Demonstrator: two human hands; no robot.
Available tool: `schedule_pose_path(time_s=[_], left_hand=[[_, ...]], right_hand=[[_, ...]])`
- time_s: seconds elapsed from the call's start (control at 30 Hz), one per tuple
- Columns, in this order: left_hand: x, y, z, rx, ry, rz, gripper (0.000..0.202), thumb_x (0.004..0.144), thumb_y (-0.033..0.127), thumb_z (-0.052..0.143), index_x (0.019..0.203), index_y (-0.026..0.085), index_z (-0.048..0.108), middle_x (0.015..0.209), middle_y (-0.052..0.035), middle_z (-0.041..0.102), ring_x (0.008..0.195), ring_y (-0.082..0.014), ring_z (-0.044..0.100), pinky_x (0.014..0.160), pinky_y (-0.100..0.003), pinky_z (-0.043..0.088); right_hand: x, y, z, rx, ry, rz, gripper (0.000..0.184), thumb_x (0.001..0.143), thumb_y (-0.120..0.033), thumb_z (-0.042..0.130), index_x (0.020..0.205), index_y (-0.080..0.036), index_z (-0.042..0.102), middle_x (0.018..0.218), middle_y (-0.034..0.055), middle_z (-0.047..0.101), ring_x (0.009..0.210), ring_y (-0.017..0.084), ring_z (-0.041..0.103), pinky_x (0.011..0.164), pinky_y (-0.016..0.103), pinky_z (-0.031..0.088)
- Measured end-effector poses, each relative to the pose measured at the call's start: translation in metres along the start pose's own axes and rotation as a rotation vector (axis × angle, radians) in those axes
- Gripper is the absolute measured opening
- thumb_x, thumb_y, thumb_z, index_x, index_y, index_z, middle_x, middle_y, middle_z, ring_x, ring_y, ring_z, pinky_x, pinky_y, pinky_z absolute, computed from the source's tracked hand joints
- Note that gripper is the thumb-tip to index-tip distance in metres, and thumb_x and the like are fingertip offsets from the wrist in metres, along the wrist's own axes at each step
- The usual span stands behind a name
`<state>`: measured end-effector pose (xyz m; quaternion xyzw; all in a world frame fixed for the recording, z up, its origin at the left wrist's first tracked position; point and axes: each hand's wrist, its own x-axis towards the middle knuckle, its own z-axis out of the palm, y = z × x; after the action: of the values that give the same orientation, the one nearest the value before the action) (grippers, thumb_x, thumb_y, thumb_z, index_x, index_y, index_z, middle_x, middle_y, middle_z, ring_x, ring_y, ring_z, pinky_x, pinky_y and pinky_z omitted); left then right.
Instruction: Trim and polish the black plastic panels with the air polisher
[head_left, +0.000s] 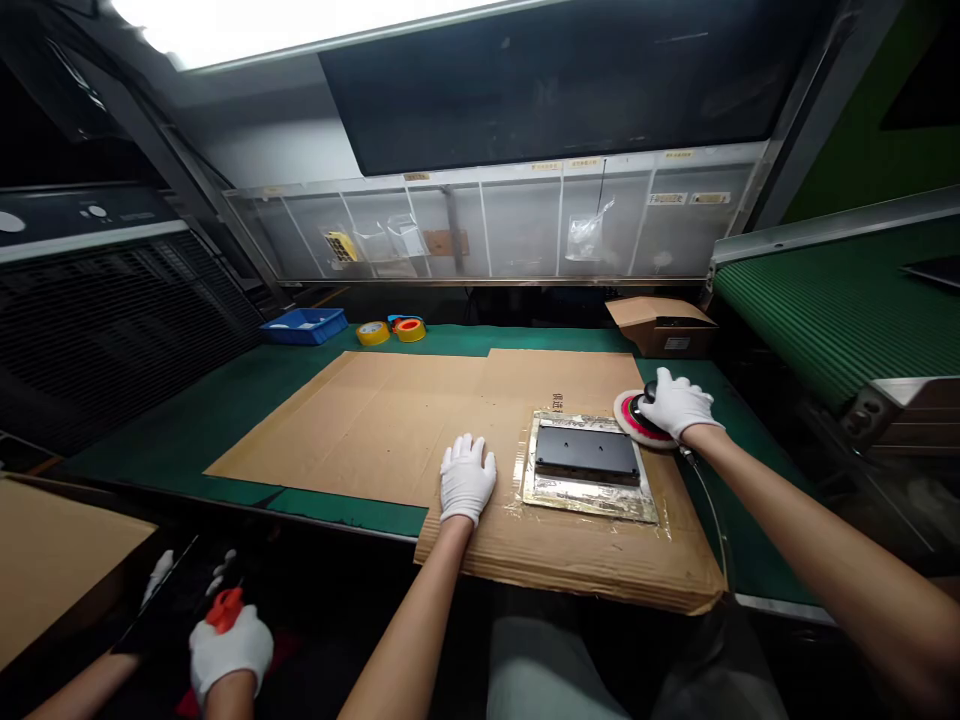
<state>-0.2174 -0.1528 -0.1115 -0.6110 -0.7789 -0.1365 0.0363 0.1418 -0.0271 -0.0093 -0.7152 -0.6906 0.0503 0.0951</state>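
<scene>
My left hand (466, 478), in a white glove, rests flat with its fingers stretched on the cardboard stack (570, 560). My right hand (676, 402), also gloved, grips a polisher (637, 425) with a round, pale pad and a red ring. A thin hose or cable (709, 490) runs down from the tool. Between my hands lies a black rectangular panel (585, 452) with small holes, set in a silvery frame (592, 497) that is taped to the cardboard. The polisher's pad overlaps the frame's far right corner; whether it touches the panel I cannot tell.
A flat cardboard sheet (375, 420) covers much of the green bench (180, 420). Behind it are a blue tray (304, 325), tape rolls (373, 333) and an open carton (667, 325). A green conveyor (832, 300) stands right. At lower left, another person's gloved hand (232, 650) holds something red.
</scene>
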Motion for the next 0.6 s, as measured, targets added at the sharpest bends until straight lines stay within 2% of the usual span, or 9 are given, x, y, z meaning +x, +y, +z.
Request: schedule_pose_path(time_s=[0.07,0.1,0.17,0.23,0.27,0.37,0.47,0.53,0.6], left_hand=[[0.0,0.0,-0.001,0.007,0.014,0.011,0.043,0.098,0.037,0.047,0.132,0.019,0.064,0.149,-0.0133,0.055,0.141,-0.0298,0.047,0.121,-0.048,0.033],[-0.001,0.001,-0.001,0.013,0.017,0.016,0.042,0.098,0.037,0.047,0.131,0.019,0.065,0.148,-0.0133,0.056,0.139,-0.03,0.048,0.121,-0.048,0.034],[-0.001,0.0,-0.001,0.02,0.012,0.015,0.042,0.098,0.037,0.046,0.132,0.02,0.065,0.148,-0.0131,0.056,0.14,-0.0303,0.048,0.12,-0.048,0.035],[-0.002,-0.001,-0.003,0.013,-0.008,-0.008,0.043,0.099,0.037,0.046,0.134,0.02,0.064,0.152,-0.0124,0.054,0.143,-0.03,0.045,0.122,-0.048,0.033],[-0.002,-0.001,-0.005,0.005,-0.022,-0.021,0.044,0.098,0.037,0.047,0.135,0.02,0.063,0.153,-0.0122,0.053,0.145,-0.0298,0.044,0.124,-0.048,0.032],[-0.005,0.005,-0.017,-0.094,-0.028,-0.051,0.044,0.098,0.037,0.051,0.135,0.019,0.064,0.154,-0.0136,0.051,0.147,-0.0308,0.042,0.126,-0.048,0.029],[-0.018,0.028,-0.034,-0.281,0.011,-0.041,0.044,0.097,0.043,0.057,0.136,0.023,0.063,0.153,-0.0129,0.052,0.145,-0.0313,0.045,0.122,-0.048,0.036],[-0.035,0.052,-0.043,-0.375,0.013,-0.01,0.044,0.096,0.05,0.059,0.135,0.03,0.062,0.15,-0.0099,0.054,0.141,-0.0291,0.048,0.116,-0.047,0.044],[-0.058,0.077,-0.049,-0.459,-0.004,0.032,0.045,0.095,0.055,0.059,0.134,0.033,0.061,0.147,-0.0083,0.055,0.134,-0.027,0.052,0.109,-0.046,0.05]], right_hand=[[-0.011,-0.02,0.005,-0.02,-0.019,-0.175,0.07,0.083,-0.047,0.068,0.142,-0.014,0.05,0.134,0.0278,0.053,0.128,0.044,0.05,0.1,0.051,0.037],[-0.016,-0.031,0.009,-0.016,-0.096,-0.313,0.079,0.076,-0.046,0.075,0.145,-0.018,0.049,0.137,0.0233,0.052,0.13,0.041,0.049,0.104,0.048,0.037],[-0.026,-0.051,0.02,-0.007,-0.332,-0.583,0.097,0.062,-0.043,0.085,0.148,-0.024,0.046,0.141,0.0166,0.053,0.13,0.035,0.051,0.106,0.042,0.04],[-0.031,-0.064,0.03,-0.012,-0.514,-0.714,0.107,0.054,-0.041,0.088,0.151,-0.023,0.045,0.141,0.0164,0.053,0.127,0.036,0.054,0.105,0.043,0.043],[-0.032,-0.067,0.032,-0.006,-0.548,-0.726,0.11,0.053,-0.04,0.088,0.152,-0.022,0.043,0.14,0.0174,0.053,0.126,0.038,0.054,0.105,0.045,0.043],[-0.033,-0.067,0.024,0.062,-0.474,-0.664,0.116,0.056,-0.034,0.084,0.159,-0.02,0.035,0.136,0.018,0.056,0.125,0.038,0.055,0.105,0.045,0.043],[-0.051,-0.069,-0.001,0.184,-0.325,-0.632,0.109,0.065,-0.039,0.081,0.16,-0.019,0.032,0.136,0.018,0.056,0.124,0.036,0.055,0.103,0.042,0.044],[-0.08,-0.077,-0.018,0.327,-0.263,-0.656,0.089,0.075,-0.052,0.077,0.152,-0.02,0.044,0.131,0.0152,0.061,0.117,0.033,0.059,0.098,0.037,0.047],[-0.116,-0.088,-0.028,0.453,-0.265,-0.7,0.059,0.092,-0.06,0.061,0.136,-0.021,0.057,0.124,0.0124,0.066,0.111,0.028,0.062,0.095,0.034,0.048]])
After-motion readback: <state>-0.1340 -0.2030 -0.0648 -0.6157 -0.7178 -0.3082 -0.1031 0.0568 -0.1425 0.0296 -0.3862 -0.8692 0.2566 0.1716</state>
